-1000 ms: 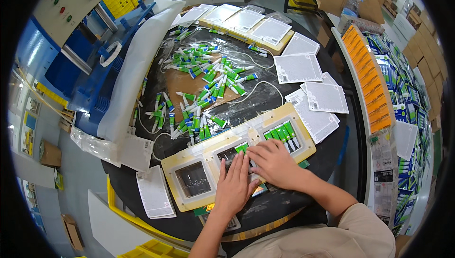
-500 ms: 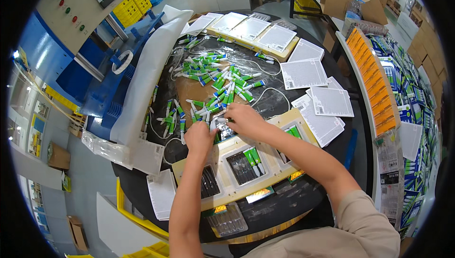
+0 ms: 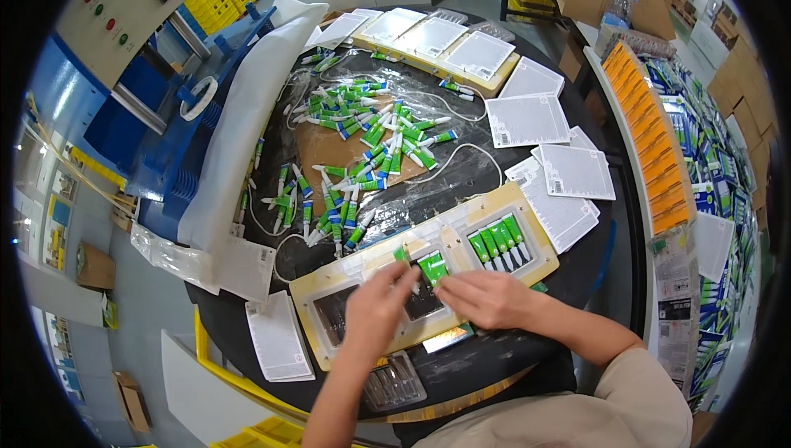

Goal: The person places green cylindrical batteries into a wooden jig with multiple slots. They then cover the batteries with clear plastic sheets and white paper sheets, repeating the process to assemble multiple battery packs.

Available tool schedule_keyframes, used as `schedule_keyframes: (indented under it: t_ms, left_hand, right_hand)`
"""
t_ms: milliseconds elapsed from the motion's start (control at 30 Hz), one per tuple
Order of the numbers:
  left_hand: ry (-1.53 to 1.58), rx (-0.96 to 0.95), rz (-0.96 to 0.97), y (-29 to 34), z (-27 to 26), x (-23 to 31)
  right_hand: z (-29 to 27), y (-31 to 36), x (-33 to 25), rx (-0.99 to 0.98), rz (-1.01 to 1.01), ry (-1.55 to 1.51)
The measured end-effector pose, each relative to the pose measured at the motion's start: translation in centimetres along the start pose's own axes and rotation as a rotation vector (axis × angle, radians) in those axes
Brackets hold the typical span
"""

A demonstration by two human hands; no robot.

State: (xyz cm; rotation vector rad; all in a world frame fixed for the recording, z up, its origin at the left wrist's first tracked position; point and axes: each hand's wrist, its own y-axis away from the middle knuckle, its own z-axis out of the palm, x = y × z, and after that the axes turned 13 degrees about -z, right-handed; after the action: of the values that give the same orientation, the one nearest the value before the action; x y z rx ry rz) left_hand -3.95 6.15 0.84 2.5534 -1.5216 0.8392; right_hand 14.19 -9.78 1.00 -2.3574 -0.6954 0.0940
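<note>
A cream frame [image 3: 544, 271] with three windows lies at the near side of the black round table. Several green tubes [image 3: 500, 242] with white nozzles lie side by side in its right window. My left hand [image 3: 381, 304] is closed over the middle window's left side, with a green glue tube [image 3: 401, 254] showing above its fingertips. At that window's right side, my right hand [image 3: 486, 298] is closed with its fingertips at a green tube [image 3: 434, 267]; the fingers partly hide their contact. Dark grooves show in the left window [image 3: 334, 314].
A loose pile of green and white tubes [image 3: 387, 135] covers the table's middle. A second frame [image 3: 494, 84] with white cards is at the back. More cards [image 3: 527, 123] lie right, and a clear blister tray [image 3: 394, 382] sits at the near edge. Packed blue-green cards [image 3: 725, 168] fill a bin at right.
Both hands have come back from the near edge of the tube pile to the frame's middle window. The right arm no longer covers the right window, so its row of tubes shows.
</note>
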Motion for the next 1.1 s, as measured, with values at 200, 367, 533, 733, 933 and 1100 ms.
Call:
schedule_keyframes:
  t_ms: [200,367,533,733,933,1100]
  left_hand:
    - [-0.273,0.076,0.26,2.2,1.2,0.4]
    - [-0.277,0.025,0.243,3.3,1.3,0.0]
    - [-0.005,-0.061,0.082,3.8,1.6,-0.2]
    - [-0.112,0.087,0.108,3.2,0.6,-0.9]
    - [0.003,0.254,-0.249,-4.6,-1.8,-5.9]
    - [0.203,0.151,-0.377,-4.6,-4.0,-5.3]
  right_hand:
    - [1.4,0.0,0.5,-0.101,-0.045,-0.017]
    - [3.2,-0.6,0.6,-0.205,-0.094,-0.014]
    - [4.1,-0.7,0.6,-0.157,-0.05,-0.06]
    - [5.1,-2.2,3.2,-0.135,0.035,-0.09]
    - [13.7,-7.1,10.1,-0.237,0.09,-0.17]
    - [11.2,-7.0,10.6,-0.294,0.271,-0.21]
